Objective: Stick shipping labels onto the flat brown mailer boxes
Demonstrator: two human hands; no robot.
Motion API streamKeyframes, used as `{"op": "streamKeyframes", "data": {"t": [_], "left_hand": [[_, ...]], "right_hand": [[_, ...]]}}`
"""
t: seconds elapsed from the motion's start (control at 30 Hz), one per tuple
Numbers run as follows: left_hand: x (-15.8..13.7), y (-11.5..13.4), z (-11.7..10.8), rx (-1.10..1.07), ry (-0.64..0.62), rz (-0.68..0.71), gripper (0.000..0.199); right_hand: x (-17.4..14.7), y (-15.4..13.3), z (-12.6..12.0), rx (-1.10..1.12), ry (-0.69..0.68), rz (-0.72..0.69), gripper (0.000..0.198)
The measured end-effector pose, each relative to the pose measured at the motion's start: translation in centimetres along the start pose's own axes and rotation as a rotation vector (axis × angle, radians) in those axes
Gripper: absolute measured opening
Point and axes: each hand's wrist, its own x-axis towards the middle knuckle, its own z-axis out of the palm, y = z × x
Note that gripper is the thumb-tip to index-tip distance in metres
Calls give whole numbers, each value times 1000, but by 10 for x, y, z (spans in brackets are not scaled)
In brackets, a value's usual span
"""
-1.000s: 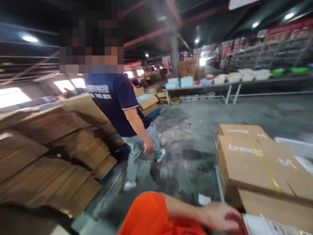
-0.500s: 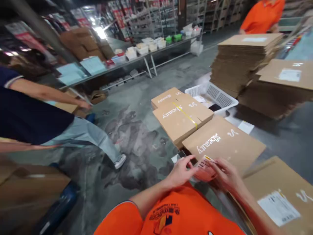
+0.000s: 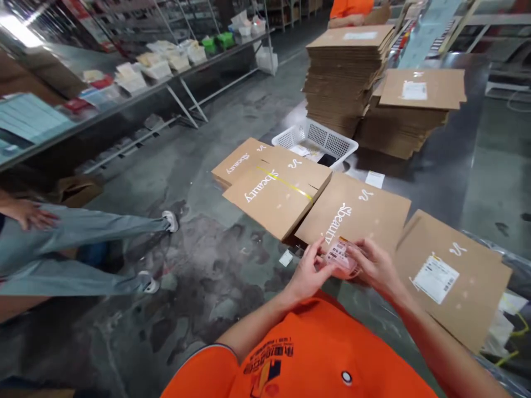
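I see my left hand [image 3: 309, 271] and right hand [image 3: 373, 266] both pinching a small pink labelled packet [image 3: 340, 257] between fingertips, held in front of my chest above the flat cardboard boxes [image 3: 352, 213]. A white basket [image 3: 315, 138] sits beyond; a co-worker's legs [image 3: 83, 249] cross at left.

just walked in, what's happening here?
A person in an orange shirt holds a small pink labelled packet between the left hand and the right hand, in front of the chest. Just beyond the hands, flattened brown cardboard boxes printed "beauty" lie on the grey floor, one bundle tied with a yellow strap. A white plastic basket sits behind them, beside tall stacks of flat cardboard. A second person in light jeans stands at left.
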Motion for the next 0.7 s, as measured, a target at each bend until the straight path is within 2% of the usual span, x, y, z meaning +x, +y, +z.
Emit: {"op": "streamKeyframes", "data": {"t": [0.07, 0.1, 0.2, 0.23, 0.3, 0.4, 0.47, 0.53, 0.57, 0.6, 0.7], "left_hand": [[1, 5, 0, -101, -26, -52, 84], [1, 7, 0, -139, -40, -75, 78], [4, 12, -4, -122, -41, -125, 34], [6, 11, -6, -91, -33, -134, 32], [11, 8, -9, -39, -6, -142, 41], [21, -3, -14, -63, -21, -205, 47], [25, -15, -20, -98, -47, -285, 46], [23, -30, -29, -85, -58, -374, 43], [18, -40, -36, -59, -60, -423, 41], [10, -49, -43, -31, -69, -474, 41], [-16, -72, -63, -18, -112, -588, 48]], "right_hand": [[-8, -5, 4, -39, -21, 1, 52], [-12, -8, 5, -49, -48, -3, 53], [-24, -15, 8, -7, -150, -9, 50], [-25, -16, 7, 2, -175, -7, 49], [-23, -14, 5, -10, -217, -7, 46], [3, -1, -4, -82, -217, -53, 42], [35, 10, -14, -163, -110, -66, 37], [70, 20, -26, -352, -25, -58, 29], [85, 23, -32, -486, -24, -50, 29], [98, 25, -37, -631, -44, -43, 33], [115, 23, -43, -977, -72, 31, 63]]}}
